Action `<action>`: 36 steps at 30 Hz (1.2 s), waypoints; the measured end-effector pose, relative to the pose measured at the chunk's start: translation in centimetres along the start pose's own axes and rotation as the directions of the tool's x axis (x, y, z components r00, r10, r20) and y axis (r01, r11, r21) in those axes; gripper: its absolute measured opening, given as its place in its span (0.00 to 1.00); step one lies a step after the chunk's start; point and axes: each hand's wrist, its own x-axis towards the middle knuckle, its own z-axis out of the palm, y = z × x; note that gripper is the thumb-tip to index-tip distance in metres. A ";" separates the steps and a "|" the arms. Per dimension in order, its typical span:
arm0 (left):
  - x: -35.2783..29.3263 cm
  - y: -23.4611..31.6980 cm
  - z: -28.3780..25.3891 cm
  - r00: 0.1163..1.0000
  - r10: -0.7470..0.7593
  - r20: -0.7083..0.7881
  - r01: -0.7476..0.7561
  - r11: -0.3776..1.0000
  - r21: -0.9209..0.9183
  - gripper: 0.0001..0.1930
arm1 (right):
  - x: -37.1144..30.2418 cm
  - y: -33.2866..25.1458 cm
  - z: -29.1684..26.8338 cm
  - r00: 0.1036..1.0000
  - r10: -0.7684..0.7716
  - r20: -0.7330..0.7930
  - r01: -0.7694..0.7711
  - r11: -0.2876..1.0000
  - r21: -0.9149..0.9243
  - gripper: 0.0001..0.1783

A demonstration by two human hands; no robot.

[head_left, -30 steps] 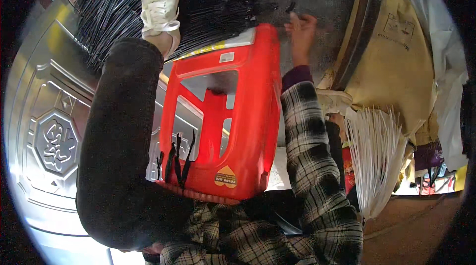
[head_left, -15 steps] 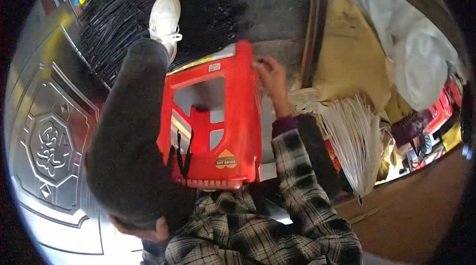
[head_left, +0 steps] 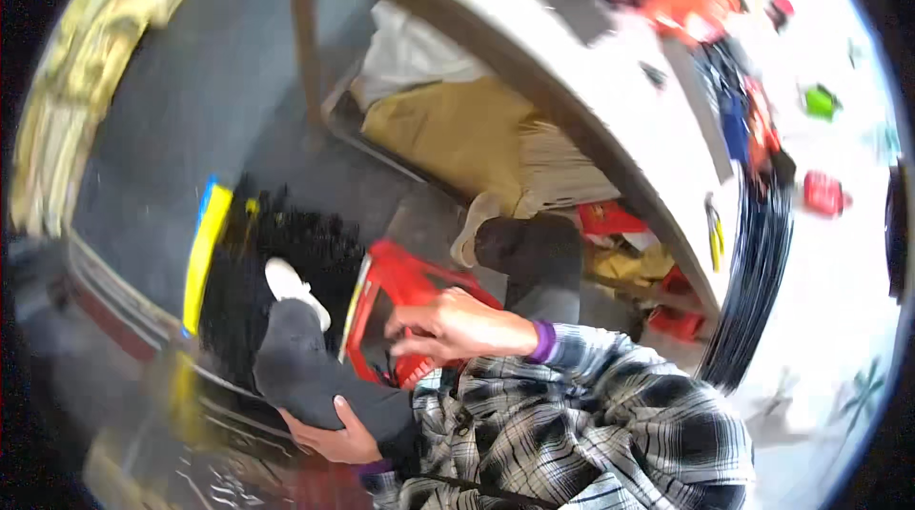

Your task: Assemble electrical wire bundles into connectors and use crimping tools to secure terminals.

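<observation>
My left hand lies on my dark-trousered left thigh, fingers stretched and thumb apart, holding nothing. My right hand hovers in front of my body, over a red plastic frame that resembles a stool with cut-out openings. Motion smears its curled fingers, so whether they hold something small cannot be made out. The red frame stands between my legs and is partly covered by that hand. Beyond it, a pile of thin black strips lies on the floor by my left white shoe.
A white-topped table curves along my right. On it are yellow-handled pliers, a long bundle of black strips, a green object and a red one. A tan sack sits underneath. Yellow tape edges the black pile.
The view has swung right, bringing the tabletop into sight. My right hand has come away from the red frame's far right edge, back toward my body. My left hand remains at my left leg.
</observation>
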 end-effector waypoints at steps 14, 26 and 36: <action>-0.8 1.3 -0.3 0.884 0.440 0.156 -0.457 0.747 0.482 0.39 | -17.5 -0.4 -27.5 0.648 -0.326 -0.688 -0.436 0.581 -0.687 0.10; 2.6 6.0 2.0 0.783 0.513 0.352 -0.622 0.632 0.462 0.19 | -18.3 2.4 -31.8 0.752 0.094 -0.653 -0.187 0.980 -0.074 0.16; 5.1 10.0 6.2 0.704 0.563 0.433 -0.708 0.600 0.372 0.16 | -28.4 5.2 -36.9 0.636 0.271 -0.723 -0.117 0.959 0.257 0.09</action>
